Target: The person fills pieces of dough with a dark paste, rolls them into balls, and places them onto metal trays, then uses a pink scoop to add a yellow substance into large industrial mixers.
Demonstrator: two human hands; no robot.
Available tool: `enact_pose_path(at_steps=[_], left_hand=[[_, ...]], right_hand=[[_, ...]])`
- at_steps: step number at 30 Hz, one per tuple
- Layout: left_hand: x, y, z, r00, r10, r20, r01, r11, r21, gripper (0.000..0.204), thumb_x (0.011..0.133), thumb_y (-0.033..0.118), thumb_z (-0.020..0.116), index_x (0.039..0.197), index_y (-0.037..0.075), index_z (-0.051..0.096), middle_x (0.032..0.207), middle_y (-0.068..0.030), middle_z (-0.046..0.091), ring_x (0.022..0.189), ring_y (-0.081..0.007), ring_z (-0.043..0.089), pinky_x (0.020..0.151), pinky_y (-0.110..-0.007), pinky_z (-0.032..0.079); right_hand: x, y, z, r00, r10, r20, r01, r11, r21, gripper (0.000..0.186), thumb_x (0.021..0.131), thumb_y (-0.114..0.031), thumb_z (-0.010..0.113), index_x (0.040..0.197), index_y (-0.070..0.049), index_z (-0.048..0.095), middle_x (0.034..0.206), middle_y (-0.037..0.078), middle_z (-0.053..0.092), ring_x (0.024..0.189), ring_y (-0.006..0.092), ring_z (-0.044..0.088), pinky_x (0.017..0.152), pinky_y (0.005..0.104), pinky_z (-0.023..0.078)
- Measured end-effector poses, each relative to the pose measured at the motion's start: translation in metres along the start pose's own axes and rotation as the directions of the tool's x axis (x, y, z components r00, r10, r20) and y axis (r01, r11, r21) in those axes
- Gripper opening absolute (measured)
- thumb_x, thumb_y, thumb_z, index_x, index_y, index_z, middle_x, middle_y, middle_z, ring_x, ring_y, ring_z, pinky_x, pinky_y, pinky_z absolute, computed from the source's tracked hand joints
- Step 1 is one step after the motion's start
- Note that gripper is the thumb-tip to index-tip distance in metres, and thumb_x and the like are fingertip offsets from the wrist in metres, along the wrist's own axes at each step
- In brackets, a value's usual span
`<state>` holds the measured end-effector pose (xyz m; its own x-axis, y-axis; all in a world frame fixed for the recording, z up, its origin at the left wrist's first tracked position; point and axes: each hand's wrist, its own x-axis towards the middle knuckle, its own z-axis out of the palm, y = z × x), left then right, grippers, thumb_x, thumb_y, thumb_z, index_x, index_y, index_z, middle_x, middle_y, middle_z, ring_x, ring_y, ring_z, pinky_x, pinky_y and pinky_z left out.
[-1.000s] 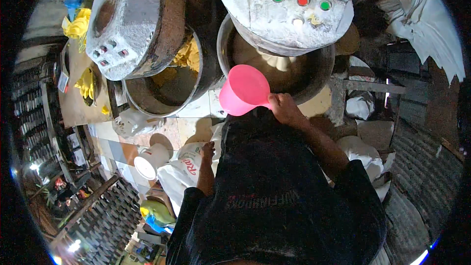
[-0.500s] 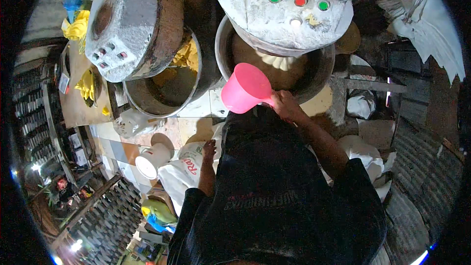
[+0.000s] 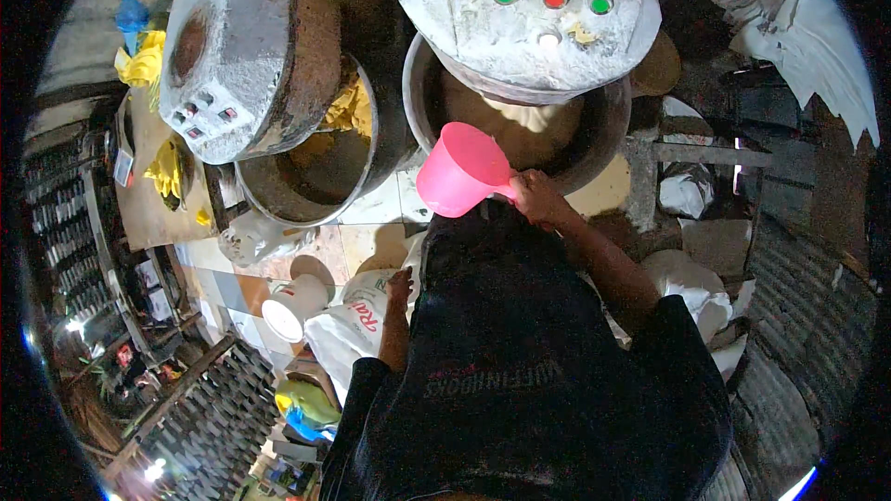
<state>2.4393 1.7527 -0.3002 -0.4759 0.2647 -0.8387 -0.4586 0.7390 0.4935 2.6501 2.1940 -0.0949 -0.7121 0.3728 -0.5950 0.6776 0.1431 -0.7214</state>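
In my right hand (image 3: 535, 199) is the handle of a pink plastic dipper (image 3: 457, 174). It is held in front of my body, by the near rim of a large metal mixer bowl (image 3: 425, 121); I cannot tell whether there is anything in it. Pale dough (image 3: 534, 118) shows in that bowl, beneath the white, powder-stained mixer head (image 3: 529, 37) with green and red buttons. Down at my side hangs my left hand (image 3: 400, 287), empty, its fingers loosely apart, close to a white sack (image 3: 357, 315) with red print.
A second mixer (image 3: 237, 56) stands at left, its metal bowl (image 3: 357, 190) containing yellow dough (image 3: 351, 109). A white bucket (image 3: 295, 306) is on the tiled floor beside the sack. Yellow cloth or plastic (image 3: 165, 172) lies on a wooden table (image 3: 148, 213) at far left.
The dough in the right bowl shows a different shape under the mixer head. The whole view has shifted slightly; my right hand still holds the dipper in nearly the same place.
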Motion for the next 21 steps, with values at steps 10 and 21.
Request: enact_pose_path(at_steps=[10,21], left_hand=[[0.008,-0.005,-0.001,0.999,-0.028,0.028,0.033,0.982,-0.187,0.044,0.089,0.041,0.072,0.115,0.006,0.068,0.087,-0.0024,0.066,0.069,-0.0117,0.058,0.058,-0.028,0.046],[-0.016,0.032,0.011,0.998,0.057,0.011,-0.058,0.988,0.143,0.042,0.086,0.041,0.073,0.114,0.009,0.072,0.088,-0.0048,0.069,0.070,-0.0130,0.059,0.060,-0.028,0.046]], right_hand=[[0.018,0.044,0.027,0.934,-0.251,-0.253,0.249,0.968,-0.040,0.034,0.094,-0.026,0.045,0.093,0.002,0.064,0.063,0.019,0.060,0.050,0.0333,0.060,0.051,0.0454,0.048],[0.021,0.044,0.029,0.988,-0.150,-0.031,0.149,0.988,-0.034,0.033,0.090,-0.019,0.059,0.116,0.000,0.058,0.094,0.027,0.063,0.090,0.0446,0.060,0.080,0.0535,0.049]])
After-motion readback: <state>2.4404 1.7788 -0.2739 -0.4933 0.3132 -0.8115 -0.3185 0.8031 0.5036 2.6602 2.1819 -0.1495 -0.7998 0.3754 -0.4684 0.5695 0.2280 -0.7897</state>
